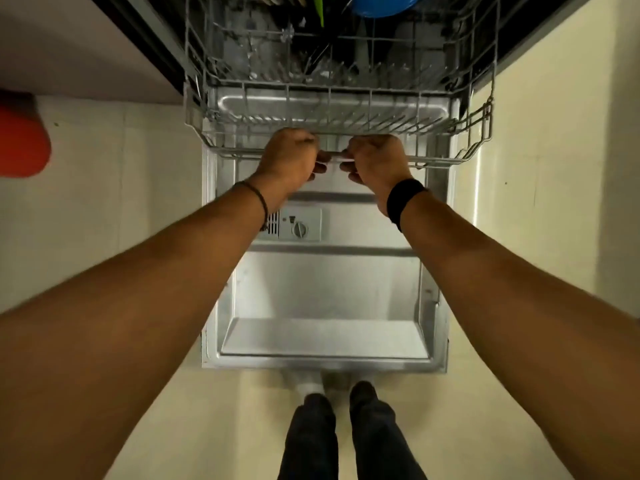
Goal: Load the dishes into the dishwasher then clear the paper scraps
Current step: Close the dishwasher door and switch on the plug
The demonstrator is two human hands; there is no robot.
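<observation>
On one rack point(346, 112), two hands point(289, 157) point(377, 161) grip.

Steel dishwasher door point(325, 289) flat open; wire rack point(346, 112) partway out over it; blue dish point(384, 5) at back.

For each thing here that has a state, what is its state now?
Dishwasher door: open, lying flat.
Wire rack: pulled partly out over the door, front rows empty.
Left hand: grips the rack's front edge.
Right hand: grips the same edge.
Blue dish: loaded, far back inside.
</observation>
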